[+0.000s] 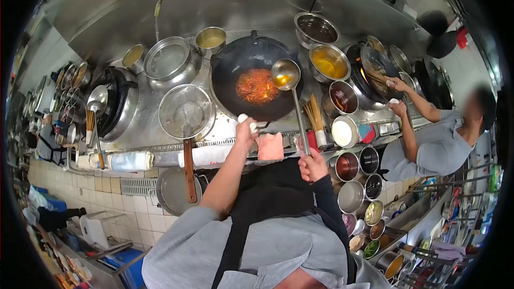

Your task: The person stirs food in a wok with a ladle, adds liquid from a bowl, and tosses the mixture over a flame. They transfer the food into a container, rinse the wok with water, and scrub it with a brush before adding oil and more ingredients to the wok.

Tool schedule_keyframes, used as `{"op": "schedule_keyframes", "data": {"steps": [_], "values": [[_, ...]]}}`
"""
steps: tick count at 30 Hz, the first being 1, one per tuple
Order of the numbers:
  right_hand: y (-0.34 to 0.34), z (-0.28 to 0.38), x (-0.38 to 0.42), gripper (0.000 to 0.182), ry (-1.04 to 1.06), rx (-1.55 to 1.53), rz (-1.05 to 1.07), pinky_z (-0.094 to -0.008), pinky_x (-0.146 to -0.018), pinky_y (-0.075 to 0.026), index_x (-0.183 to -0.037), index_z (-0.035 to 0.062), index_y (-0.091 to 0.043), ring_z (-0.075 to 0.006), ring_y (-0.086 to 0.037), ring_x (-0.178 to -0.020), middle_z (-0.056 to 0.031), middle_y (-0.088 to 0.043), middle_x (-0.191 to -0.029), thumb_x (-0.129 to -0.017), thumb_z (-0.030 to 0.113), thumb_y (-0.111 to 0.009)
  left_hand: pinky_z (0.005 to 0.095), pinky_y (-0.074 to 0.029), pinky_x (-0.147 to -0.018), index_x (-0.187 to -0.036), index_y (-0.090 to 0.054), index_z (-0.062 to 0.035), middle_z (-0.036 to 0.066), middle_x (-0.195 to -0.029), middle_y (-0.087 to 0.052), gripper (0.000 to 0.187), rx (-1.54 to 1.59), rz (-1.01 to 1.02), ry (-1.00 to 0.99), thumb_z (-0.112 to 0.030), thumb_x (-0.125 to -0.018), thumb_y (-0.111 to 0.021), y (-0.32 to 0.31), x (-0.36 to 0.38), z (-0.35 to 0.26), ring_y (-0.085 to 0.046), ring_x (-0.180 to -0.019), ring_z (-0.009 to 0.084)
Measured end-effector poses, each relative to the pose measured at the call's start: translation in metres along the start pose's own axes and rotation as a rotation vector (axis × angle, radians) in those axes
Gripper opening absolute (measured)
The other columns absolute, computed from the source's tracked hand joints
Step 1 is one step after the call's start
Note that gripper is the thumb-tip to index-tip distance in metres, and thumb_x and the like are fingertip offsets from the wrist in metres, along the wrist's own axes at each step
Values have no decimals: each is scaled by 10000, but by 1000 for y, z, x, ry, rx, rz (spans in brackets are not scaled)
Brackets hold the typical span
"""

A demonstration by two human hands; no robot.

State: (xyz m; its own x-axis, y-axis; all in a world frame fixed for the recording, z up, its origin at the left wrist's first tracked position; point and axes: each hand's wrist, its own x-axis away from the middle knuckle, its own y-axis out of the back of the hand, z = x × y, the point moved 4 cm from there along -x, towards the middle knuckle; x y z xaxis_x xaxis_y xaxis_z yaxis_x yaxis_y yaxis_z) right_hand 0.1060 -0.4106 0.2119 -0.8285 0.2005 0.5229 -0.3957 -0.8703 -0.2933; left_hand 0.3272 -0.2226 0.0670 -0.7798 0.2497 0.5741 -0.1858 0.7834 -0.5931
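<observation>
Plainly, the right hand [312, 166] is closed around the long metal handle of a ladle [285, 74], while the left hand [246, 131] is bunched on a white cloth [245, 119] at the near rim of a black wok [230, 93]; whether it grips a wok handle through the cloth, I cannot tell. The ladle's long axis runs forward and slightly left from the right fist, so its bowl, with some yellow liquid in it, sits over the right side of the wok. Just left of that bowl, a red, oily chili-like mixture [256, 86] lies on the wok's bottom. It is ahead of the left hand, the nearer one, and ahead and leftward of the right.

A pinkish cloth pad [270, 146] lies between the hands on the counter edge. Left of the wok rests a wooden-handled strainer [186, 111]; to its right stand a bamboo brush [314, 113] and a pot of yellow oil [329, 63]. Farther right, a co-worker [441, 144] handles another wok [377, 67].
</observation>
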Motion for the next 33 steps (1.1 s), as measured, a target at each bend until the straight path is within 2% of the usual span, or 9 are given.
{"op": "schedule_keyframes", "data": {"steps": [5,9,10,11,15,20,24,27,33], "values": [[21,11,34,334,53,-236,57,-234,-365,-318,-1350,73,-534,-73,-413,-478,-41,-543,-817,-1020,115,-570,265,-288,-400,-880,-595,-59,35,-742,-583,87,-17,-10,-11,-57,-807,-643,47,30,-10,-503,-521,135],[43,16,64,304,12,-257,-31,-242,-374,-327,-1305,51,-537,-81,-421,-486,-51,-556,-841,-1008,101,-582,258,-267,-373,-879,-580,-57,33,-710,-552,86,-173,-11,-60,-45,-806,-624,50,50,-54,-472,-478,132],[48,12,70,293,-7,-229,-67,-244,-374,-325,-1292,47,-536,-82,-422,-488,-50,-554,-839,-1007,97,-585,257,-277,-365,-870,-540,-73,59,-688,-556,73,-223,3,-74,-50,-835,-600,56,52,-61,-527,-503,151],[53,10,77,283,-23,-205,-105,-245,-374,-323,-1280,42,-535,-82,-424,-490,-50,-553,-836,-1006,94,-588,254,-279,-362,-887,-526,-77,60,-698,-553,85,-299,-28,-101,-42,-843,-589,60,56,-67,-518,-497,147],[76,-7,97,251,-99,-108,-135,-250,-376,-310,-1234,46,-521,-81,-427,-493,-34,-526,-791,-990,75,-575,248,-273,-357,-915,-521,-98,50,-707,-542,138,-357,-5,-189,-15,-816,-569,53,94,-87,-508,-505,127],[83,-27,101,163,-138,-154,-70,-245,-402,-322,-1143,46,-541,-75,-445,-518,-19,-519,-790,-988,85,-572,244,-274,-360,-927,-523,-74,79,-706,-561,144,-423,27,-237,-22,-801,-569,52,113,-95,-526,-512,137],[80,-27,95,159,-191,-203,-68,-245,-401,-318,-1142,44,-541,-72,-446,-519,-17,-520,-787,-993,91,-571,244,-292,-356,-933,-528,-28,140,-694,-605,166,-469,-15,-207,-34,-780,-593,37,121,-103,-563,-506,169],[81,-33,84,165,-205,-266,-52,-245,-403,-317,-1147,44,-540,-72,-447,-519,-18,-526,-789,-993,94,-575,244,-298,-348,-893,-539,-46,72,-699,-582,129,-513,-45,-227,-17,-779,-589,30,125,-107,-548,-503,133],[94,-45,62,244,-201,-445,18,-226,-404,-284,-1220,35,-527,-61,-421,-533,-17,-528,-803,-997,106,-595,252,-342,-348,-887,-552,-4,95,-665,-596,150,-581,4,-299,-29,-750,-607,-6,141,-124,-571,-492,153]]}}
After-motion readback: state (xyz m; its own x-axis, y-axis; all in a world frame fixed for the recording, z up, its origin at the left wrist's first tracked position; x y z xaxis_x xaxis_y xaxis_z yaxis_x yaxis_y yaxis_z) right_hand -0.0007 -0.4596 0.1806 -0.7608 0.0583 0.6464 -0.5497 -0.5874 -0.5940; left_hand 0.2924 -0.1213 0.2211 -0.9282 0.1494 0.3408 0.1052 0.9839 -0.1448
